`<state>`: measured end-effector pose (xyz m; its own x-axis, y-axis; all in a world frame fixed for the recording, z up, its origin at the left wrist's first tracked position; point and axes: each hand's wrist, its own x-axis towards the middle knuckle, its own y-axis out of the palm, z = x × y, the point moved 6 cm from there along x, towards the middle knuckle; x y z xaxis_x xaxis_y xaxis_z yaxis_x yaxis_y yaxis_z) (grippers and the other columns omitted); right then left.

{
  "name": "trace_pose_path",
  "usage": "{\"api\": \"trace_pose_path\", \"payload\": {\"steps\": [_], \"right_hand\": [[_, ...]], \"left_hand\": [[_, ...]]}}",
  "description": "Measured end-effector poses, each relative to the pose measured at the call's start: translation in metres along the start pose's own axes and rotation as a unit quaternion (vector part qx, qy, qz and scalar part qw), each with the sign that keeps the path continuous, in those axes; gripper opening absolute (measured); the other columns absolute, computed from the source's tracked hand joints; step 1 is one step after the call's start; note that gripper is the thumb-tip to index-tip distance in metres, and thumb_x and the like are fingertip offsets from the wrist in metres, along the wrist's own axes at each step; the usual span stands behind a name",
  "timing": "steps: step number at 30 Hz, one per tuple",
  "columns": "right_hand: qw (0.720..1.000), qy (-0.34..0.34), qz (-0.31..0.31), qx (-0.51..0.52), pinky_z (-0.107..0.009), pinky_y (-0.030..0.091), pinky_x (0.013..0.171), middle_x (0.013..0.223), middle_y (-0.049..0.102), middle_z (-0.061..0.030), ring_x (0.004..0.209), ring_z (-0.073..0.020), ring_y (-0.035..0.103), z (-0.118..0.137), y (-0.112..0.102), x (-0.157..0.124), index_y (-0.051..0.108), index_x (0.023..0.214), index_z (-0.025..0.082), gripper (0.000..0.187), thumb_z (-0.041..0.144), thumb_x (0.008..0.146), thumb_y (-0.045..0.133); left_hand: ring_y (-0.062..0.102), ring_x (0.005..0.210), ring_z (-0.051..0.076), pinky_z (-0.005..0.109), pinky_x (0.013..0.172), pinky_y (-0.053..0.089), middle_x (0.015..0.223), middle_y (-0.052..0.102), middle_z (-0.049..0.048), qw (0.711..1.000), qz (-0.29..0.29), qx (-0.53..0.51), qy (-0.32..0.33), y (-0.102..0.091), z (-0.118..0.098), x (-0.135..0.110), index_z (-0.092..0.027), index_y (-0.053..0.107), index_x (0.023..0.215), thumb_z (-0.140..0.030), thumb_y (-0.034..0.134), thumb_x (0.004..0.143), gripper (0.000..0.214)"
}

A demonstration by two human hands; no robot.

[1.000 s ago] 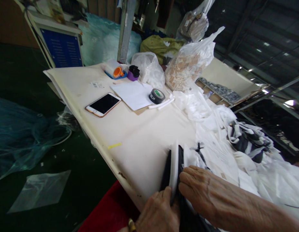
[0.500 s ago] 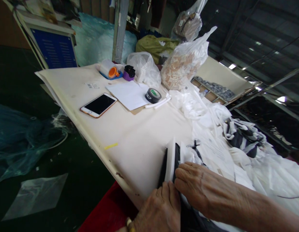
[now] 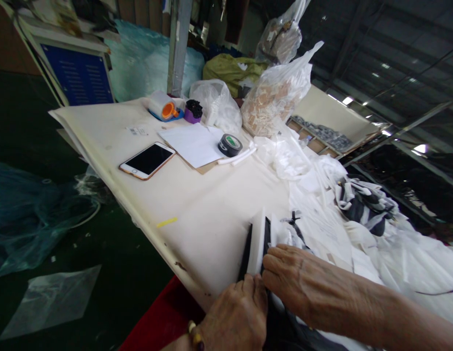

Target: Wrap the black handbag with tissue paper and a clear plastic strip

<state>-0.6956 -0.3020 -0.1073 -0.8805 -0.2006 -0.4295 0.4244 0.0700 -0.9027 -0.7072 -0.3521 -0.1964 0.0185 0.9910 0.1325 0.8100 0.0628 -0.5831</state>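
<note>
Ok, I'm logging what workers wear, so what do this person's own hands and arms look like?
The left hand is ungloved, with a yellowish-and-dark beaded bracelet at the wrist. The right hand is ungloved too; its forearm shows no sleeve, watch or bracelet.

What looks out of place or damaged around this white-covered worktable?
A flat, clear plastic sheet lies on the dark green floor beside the white-covered worktable, like dropped packaging. Small dark brown marks spot the worktable's edge near the left hand, perhaps wear or stains; I can't tell which.
</note>
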Motion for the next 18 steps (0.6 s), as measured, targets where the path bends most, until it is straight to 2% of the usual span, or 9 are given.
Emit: {"api": "trace_pose_path", "payload": {"steps": [4,12,15,18], "right_hand": [[1.000,-0.005,0.005,-0.009,-0.030,0.029,0.060,0.076,0.052,-0.0024,0.065,-0.0155,0.041,0.002,0.000,-0.001,0.050,0.082,0.016,0.015,0.003,0.083,0.043],[1.000,-0.003,-0.007,-0.006,-0.029,0.029,0.060,0.076,0.051,-0.0018,0.064,-0.0147,0.039,0.000,0.001,-0.001,0.049,0.080,0.017,0.014,0.004,0.082,0.045],[1.000,-0.001,-0.010,-0.008,-0.029,0.028,0.060,0.074,0.050,-0.0015,0.063,-0.0145,0.038,0.000,0.000,-0.002,0.048,0.079,0.017,0.014,0.004,0.083,0.043],[1.000,-0.004,-0.012,-0.005,-0.029,0.027,0.058,0.072,0.049,-0.0010,0.061,-0.0142,0.036,-0.001,0.000,-0.002,0.048,0.077,0.017,0.014,0.005,0.083,0.043]], "left_hand": [[0.058,0.087,0.030,0.039,0.076,0.049,0.105,0.057,0.0196,0.998,0.041,0.028,-0.027,-0.004,-0.003,0.003,-0.003,0.043,0.119,-0.042,0.070,0.068,0.070],[0.057,0.093,0.031,0.040,0.082,0.047,0.108,0.056,0.0180,0.991,0.105,-0.005,-0.088,-0.011,-0.007,0.006,-0.005,0.051,0.111,-0.033,0.076,0.062,0.062],[0.057,0.092,0.030,0.038,0.081,0.047,0.105,0.057,0.0153,0.987,0.089,-0.003,-0.133,-0.015,-0.004,0.003,-0.008,0.049,0.114,-0.028,0.070,0.066,0.056],[0.058,0.091,0.029,0.037,0.079,0.047,0.106,0.057,0.0151,0.983,0.113,-0.034,-0.139,-0.024,-0.007,0.002,-0.009,0.048,0.116,-0.037,0.063,0.070,0.057]]}}
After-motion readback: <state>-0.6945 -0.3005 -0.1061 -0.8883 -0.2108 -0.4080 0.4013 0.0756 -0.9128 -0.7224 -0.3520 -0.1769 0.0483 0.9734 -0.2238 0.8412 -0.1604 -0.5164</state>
